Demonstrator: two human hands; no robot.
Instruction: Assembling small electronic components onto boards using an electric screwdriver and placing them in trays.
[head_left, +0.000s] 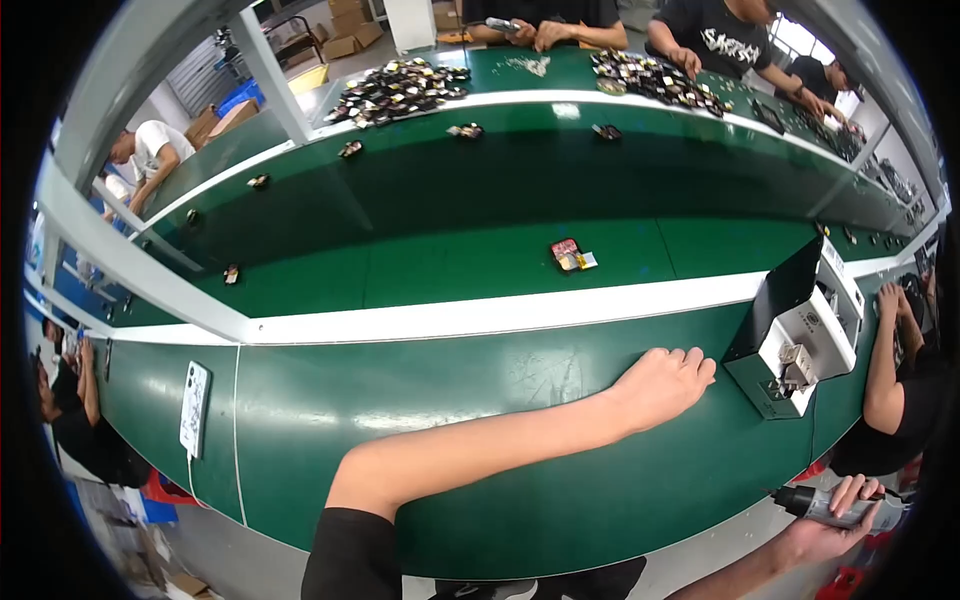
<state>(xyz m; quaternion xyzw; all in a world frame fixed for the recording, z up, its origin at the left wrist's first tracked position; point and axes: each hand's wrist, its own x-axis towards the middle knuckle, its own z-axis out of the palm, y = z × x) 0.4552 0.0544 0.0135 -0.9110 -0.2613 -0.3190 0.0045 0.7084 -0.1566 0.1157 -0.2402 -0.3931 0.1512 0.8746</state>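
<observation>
My left hand [664,388] rests low over the green bench top [480,490], its fingers curled closed. What is inside the curl, if anything, is hidden. Just right of it stands a black and white box-shaped machine [795,335], open at the front with small metal parts inside, which looks like a screw feeder. At the lower right, past the bench edge, my right hand [845,510] is wrapped around a grey and black electric screwdriver [830,506]. Its tip points left, apart from any workpiece.
A white rail [500,310] separates the bench from a green conveyor belt [450,265] carrying a small electronic assembly [570,255]. A phone [194,410] with a cable lies at left. Piles of small assemblies [400,90] sit on the far bench, where other people work. A co-worker's arms [885,350] show at right.
</observation>
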